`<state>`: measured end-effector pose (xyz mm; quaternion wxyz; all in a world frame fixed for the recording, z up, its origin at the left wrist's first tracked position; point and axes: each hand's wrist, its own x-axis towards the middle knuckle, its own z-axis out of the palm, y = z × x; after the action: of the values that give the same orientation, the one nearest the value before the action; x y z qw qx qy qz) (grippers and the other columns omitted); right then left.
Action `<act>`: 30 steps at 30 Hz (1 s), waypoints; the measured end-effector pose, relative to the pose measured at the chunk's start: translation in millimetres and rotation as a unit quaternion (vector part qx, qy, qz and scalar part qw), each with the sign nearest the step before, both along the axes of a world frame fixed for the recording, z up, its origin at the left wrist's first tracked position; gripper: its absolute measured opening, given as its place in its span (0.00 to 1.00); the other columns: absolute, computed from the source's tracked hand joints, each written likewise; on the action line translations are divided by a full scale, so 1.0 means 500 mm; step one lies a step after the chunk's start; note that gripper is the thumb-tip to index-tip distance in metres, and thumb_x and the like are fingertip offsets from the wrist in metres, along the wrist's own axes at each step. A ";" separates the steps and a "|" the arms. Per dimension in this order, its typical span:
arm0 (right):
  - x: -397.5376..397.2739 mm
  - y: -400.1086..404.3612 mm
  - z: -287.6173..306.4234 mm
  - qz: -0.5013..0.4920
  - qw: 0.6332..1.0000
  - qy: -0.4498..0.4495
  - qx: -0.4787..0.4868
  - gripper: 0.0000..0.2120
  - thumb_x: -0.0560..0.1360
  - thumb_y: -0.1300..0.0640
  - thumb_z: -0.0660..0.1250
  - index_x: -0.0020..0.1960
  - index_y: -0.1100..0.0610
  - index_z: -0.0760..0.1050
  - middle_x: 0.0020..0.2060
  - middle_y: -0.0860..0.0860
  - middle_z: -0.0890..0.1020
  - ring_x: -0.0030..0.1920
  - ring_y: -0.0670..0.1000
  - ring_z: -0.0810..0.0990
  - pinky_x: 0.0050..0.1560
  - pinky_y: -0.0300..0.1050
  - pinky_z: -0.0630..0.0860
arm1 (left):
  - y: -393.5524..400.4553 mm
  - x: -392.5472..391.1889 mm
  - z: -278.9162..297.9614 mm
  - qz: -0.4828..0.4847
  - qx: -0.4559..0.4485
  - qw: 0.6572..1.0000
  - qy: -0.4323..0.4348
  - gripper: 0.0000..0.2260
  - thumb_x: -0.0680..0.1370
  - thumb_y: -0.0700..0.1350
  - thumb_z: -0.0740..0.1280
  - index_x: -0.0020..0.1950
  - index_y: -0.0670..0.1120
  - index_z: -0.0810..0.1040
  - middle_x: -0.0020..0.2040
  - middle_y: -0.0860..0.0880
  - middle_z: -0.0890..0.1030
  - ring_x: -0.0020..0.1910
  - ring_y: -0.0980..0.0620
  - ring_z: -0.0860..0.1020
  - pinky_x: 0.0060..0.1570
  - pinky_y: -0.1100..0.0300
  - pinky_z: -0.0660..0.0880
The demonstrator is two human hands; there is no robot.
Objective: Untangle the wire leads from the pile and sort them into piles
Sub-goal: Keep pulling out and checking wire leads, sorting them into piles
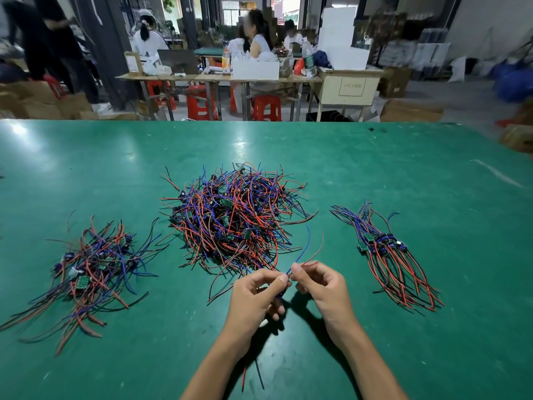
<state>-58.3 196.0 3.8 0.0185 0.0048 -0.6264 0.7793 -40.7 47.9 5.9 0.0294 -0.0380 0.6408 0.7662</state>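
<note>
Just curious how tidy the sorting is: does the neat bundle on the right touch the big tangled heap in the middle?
Apart. The head view shows a strip of bare green table between the neat bundle and the big heap.

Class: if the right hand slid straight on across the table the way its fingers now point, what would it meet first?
Probably the left hand: the right hand's fingers point left, almost touching it over the wire lead.

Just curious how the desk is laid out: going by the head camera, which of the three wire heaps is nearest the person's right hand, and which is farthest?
From the right hand:
1. Big tangled pile, just ahead and slightly left, nearest.
2. Neat bundle, off to the right.
3. Loose pile, far left, beyond the left hand.
</note>
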 end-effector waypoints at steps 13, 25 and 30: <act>-0.003 -0.001 -0.009 0.057 0.998 0.013 0.030 0.08 0.75 0.51 0.72 0.46 0.55 0.86 0.36 0.50 0.84 0.36 0.45 0.78 0.40 0.36 0.76 | -0.004 0.003 0.005 -0.039 -0.007 0.999 -0.001 0.04 0.78 0.39 0.72 0.48 0.41 0.87 0.39 0.42 0.85 0.25 0.50 0.74 0.24 0.62 0.72; 0.004 -0.001 0.007 0.041 0.999 -0.017 0.002 0.10 0.76 0.50 0.70 0.47 0.56 0.85 0.44 0.57 0.86 0.45 0.52 0.81 0.55 0.53 0.75 | -0.018 0.000 0.009 -0.085 0.088 0.992 -0.033 0.12 0.75 0.43 0.71 0.55 0.40 0.86 0.45 0.40 0.84 0.41 0.46 0.84 0.34 0.62 0.80; 0.002 0.003 0.005 0.063 0.998 -0.024 0.006 0.12 0.79 0.49 0.69 0.50 0.57 0.84 0.43 0.55 0.85 0.44 0.53 0.81 0.53 0.52 0.77 | -0.023 -0.002 0.008 -0.102 0.053 0.993 -0.020 0.10 0.75 0.41 0.73 0.56 0.41 0.86 0.52 0.41 0.86 0.44 0.48 0.83 0.39 0.59 0.80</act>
<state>-57.3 197.7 6.4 -0.0455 0.0256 -0.6300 0.7749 -41.4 36.5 10.0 0.1222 0.0137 0.5993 0.7910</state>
